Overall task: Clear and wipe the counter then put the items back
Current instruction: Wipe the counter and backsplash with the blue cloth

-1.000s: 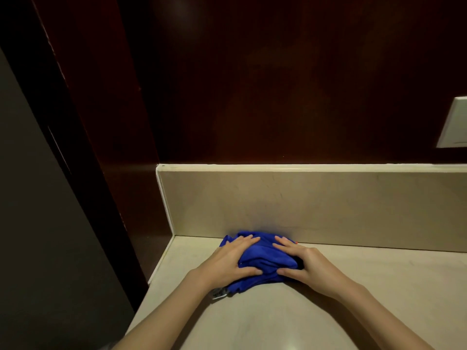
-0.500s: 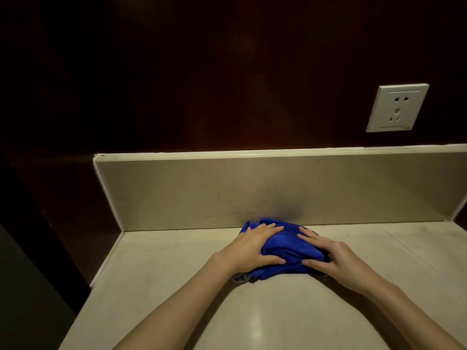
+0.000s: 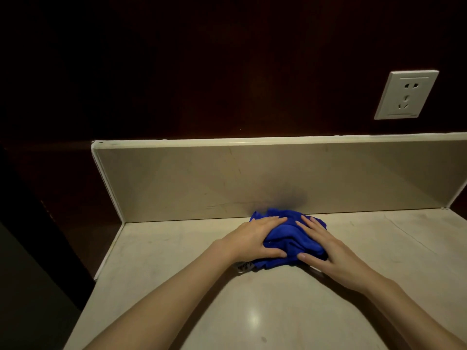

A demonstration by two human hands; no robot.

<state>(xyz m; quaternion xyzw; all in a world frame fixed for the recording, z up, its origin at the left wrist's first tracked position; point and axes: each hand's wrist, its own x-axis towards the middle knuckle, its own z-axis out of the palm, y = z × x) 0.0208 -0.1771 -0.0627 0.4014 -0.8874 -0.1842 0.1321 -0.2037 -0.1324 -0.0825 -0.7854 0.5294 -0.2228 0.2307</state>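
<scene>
A crumpled blue cloth (image 3: 290,239) lies on the pale stone counter (image 3: 174,274), close to the backsplash. My left hand (image 3: 254,239) presses on the cloth's left side with fingers stretched out flat and the thumb along its near edge. My right hand (image 3: 327,247) presses on the right side the same way. A small white label of the cloth sticks out under my left wrist.
A low stone backsplash (image 3: 202,183) runs along the back and turns forward at the left end and at the right end. Above it is dark wood panelling with a white wall socket (image 3: 406,94) at the upper right. The counter's left edge drops off into a dark gap.
Both hands have slid the cloth to the right along the backsplash, away from the left corner. The view has swung right, so the wall socket is now fully in sight.
</scene>
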